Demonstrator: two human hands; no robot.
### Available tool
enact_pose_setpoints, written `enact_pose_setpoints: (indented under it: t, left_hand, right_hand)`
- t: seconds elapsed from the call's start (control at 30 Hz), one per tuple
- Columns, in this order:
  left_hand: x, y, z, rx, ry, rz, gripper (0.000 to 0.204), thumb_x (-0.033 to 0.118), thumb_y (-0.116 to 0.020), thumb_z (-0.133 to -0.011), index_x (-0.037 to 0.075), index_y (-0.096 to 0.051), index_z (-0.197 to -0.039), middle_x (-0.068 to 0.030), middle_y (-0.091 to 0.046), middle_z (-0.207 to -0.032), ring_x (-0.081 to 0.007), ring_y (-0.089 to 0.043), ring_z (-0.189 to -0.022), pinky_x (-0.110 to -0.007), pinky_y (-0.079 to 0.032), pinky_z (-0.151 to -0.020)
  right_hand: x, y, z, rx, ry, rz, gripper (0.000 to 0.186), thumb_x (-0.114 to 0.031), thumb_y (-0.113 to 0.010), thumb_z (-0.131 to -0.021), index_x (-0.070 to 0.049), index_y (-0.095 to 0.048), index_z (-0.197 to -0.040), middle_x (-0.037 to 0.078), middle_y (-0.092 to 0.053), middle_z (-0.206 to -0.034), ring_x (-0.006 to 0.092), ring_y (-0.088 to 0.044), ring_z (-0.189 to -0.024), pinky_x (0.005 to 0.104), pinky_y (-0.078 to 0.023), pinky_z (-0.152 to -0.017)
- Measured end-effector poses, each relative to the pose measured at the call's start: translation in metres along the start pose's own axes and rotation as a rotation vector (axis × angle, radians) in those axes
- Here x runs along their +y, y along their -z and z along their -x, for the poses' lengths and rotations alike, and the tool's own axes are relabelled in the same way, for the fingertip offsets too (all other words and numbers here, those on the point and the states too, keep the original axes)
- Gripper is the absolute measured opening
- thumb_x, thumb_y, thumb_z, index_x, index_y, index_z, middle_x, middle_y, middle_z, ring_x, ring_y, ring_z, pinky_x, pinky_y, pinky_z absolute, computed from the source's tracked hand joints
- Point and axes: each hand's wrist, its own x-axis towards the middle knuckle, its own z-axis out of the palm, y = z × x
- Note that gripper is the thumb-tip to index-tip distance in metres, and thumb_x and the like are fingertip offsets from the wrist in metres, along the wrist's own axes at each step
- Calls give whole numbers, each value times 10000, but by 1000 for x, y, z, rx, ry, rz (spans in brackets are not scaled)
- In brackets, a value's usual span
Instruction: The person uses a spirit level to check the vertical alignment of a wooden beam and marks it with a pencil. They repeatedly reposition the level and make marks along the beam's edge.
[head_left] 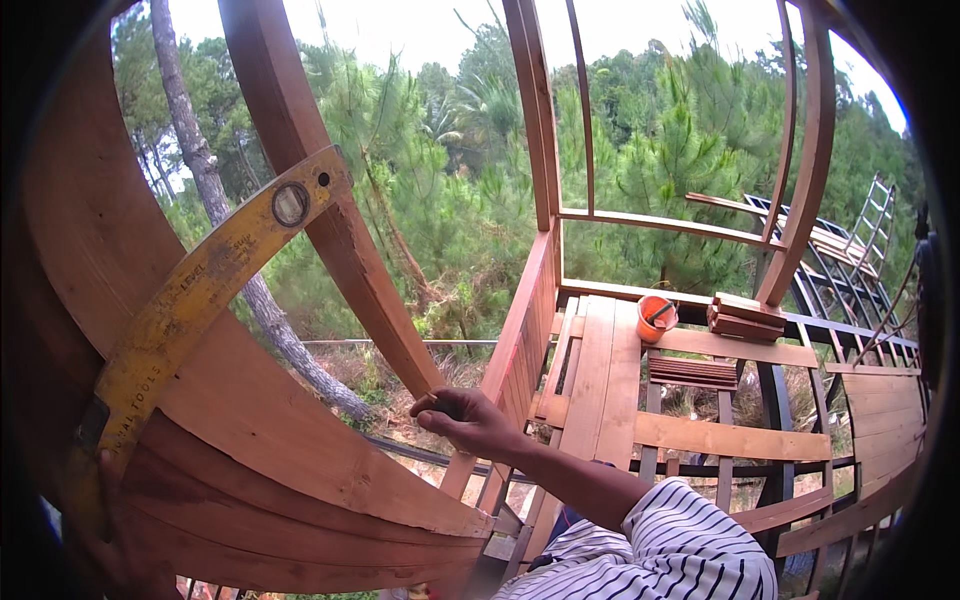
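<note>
A worn yellow spirit level [215,265] lies slantwise across the wooden plank wall [290,430] on my left. Its upper end overlaps a leaning wooden post [340,235]. In the dim lower left corner, my left hand [108,535] grips the level's lower end; most of its fingers are in shadow. My right hand [468,420] is closed, beside the bottom of the post. A small pale tip shows at its fingers, too small to name. The right arm, in a striped sleeve, reaches in from below.
Right of me, boards [600,380] lie across an open frame with gaps down to the ground. An orange bucket [655,318] stands there, beside a stack of short wood pieces [745,318]. Dark slats [692,372] lie nearer. A ladder [872,228] leans far right.
</note>
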Motion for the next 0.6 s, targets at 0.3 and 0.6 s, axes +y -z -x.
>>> enact_pose_setpoints:
  t: [0.3, 0.6]
  left_hand:
    - [-27, -57, 37, -25, -17, -229, 543, 96, -530, -967, 196, -477, -1497, -175, -410, -1538, -337, -552, -1286, -424, -508, -1002]
    - [86, 19, 13, -155, 337, 79, 549, 59, -605, -913, 280, -581, -1415, -183, -447, -1483, -376, -572, -1248, -440, -528, -970]
  right_hand:
    - [-65, -87, -118, -280, 399, -365, 758, -352, -779, -900, 23, -420, -1453, -13, -534, -896, 61, -498, -798, 230, -437, -710]
    - [-82, -85, -130, -462, 549, -598, 693, -334, -775, -902, -4, -451, -1417, 35, -636, -1069, 93, -576, -1029, 261, -484, -879]
